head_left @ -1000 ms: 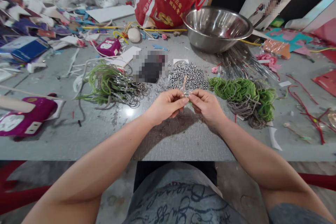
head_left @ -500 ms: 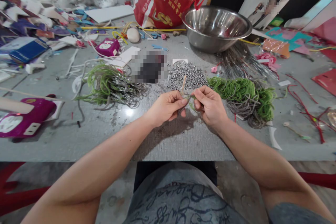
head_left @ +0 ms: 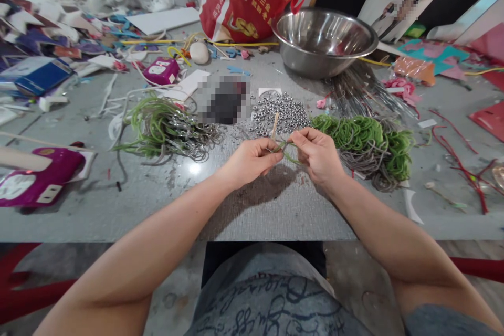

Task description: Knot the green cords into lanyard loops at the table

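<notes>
Above the table's front part, my left hand pinches a thin green-grey cord between thumb and fingers. Close beside it, my right hand grips the same cord, which loops between the two. A thin wooden stick shows just behind my left fingers. Beyond the hands lies a spread of small silver beads. A bundle of green and grey cords lies to the right of my right hand. Left of my hands is another bundle of cords with metal pieces.
A steel bowl and a red bag stand at the back. Purple devices sit on the left, near a blue box. Paper scraps heap at the far left; red cords lie on the right.
My fingers have shifted slightly on the cord, and my right hand's fingers are more stretched over it. A green loop of cord shows more clearly between the hands.
</notes>
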Tool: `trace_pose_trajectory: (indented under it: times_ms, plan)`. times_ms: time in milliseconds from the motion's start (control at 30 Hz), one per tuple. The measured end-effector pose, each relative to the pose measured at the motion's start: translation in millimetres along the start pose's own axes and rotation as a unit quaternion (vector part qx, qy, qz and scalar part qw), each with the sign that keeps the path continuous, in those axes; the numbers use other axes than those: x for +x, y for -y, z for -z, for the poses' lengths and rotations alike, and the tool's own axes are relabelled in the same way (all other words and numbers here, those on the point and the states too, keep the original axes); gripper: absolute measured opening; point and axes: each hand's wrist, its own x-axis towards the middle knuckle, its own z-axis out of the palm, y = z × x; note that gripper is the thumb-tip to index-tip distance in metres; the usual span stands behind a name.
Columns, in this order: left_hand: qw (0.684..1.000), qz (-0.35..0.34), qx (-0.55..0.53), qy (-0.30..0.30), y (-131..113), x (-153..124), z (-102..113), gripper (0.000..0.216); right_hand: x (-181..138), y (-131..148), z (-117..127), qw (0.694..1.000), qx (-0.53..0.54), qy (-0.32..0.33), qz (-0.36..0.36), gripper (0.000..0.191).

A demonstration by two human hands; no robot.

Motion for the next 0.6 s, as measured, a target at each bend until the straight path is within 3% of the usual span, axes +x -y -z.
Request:
trace_pose_trajectory:
  times_ms: [200,433,600]
  plan:
    - [0.997,0.026,0.046,-0.060,-2,6,-2,0.015,16,4,-6,0.997,-0.066,-0.037,-0.018,0.026]
    - [0.992,0.043,0.023,-0.116,-14,20,4,0.020,40,25,-19,0.991,-0.087,-0.019,-0.101,0.026]
    - [0.988,0.137,0.017,-0.071,-12,25,9,0.023,50,14,-17,0.970,-0.170,0.018,-0.172,0.025]
